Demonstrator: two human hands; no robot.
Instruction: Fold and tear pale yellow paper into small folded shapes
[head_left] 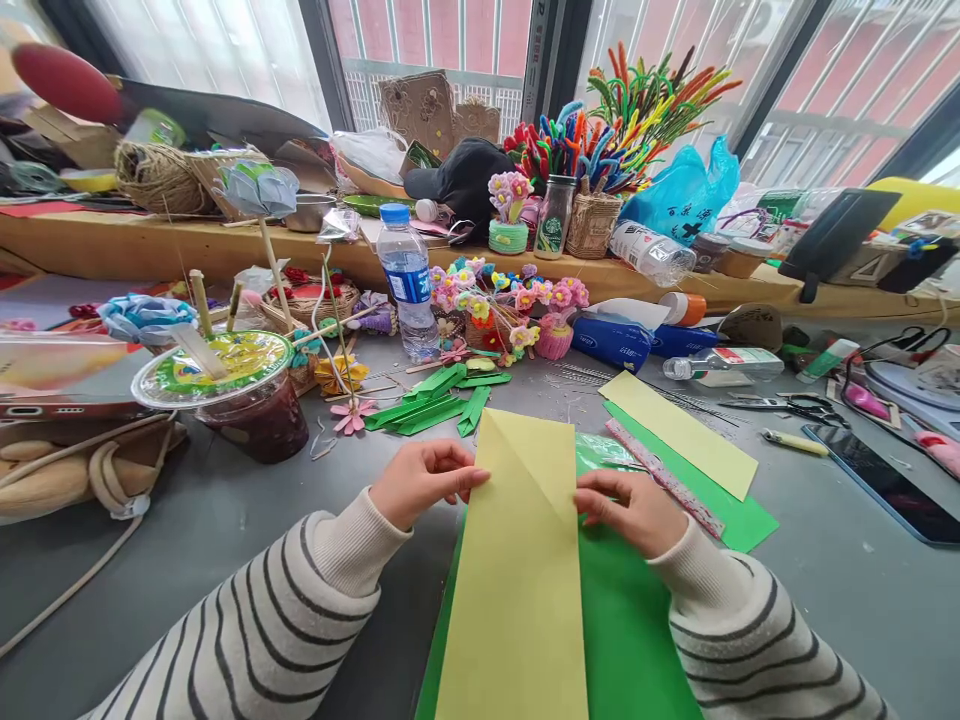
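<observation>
A long strip of yellow paper (517, 590), with a diagonal crease near its far end, lies in front of me over a green sheet (630, 620). My left hand (431, 482) pinches the strip's left edge between thumb and fingers. On the opposite edge, my right hand (630, 508) grips the paper with thumb and bent fingers. Just right of that hand rests a patterned ruler (664, 475), beside a second yellow strip (682, 435) on a green paper piece (750, 525). Folded green paper pieces (427, 400) lie beyond my left hand.
To the left stand a lidded drink cup (262, 430) and a water bottle (409, 285). Scissors (795, 405), a cutter (795, 443) and a phone (885, 485) lie on the right. Behind runs a wooden ledge (480, 250) crowded with craft supplies.
</observation>
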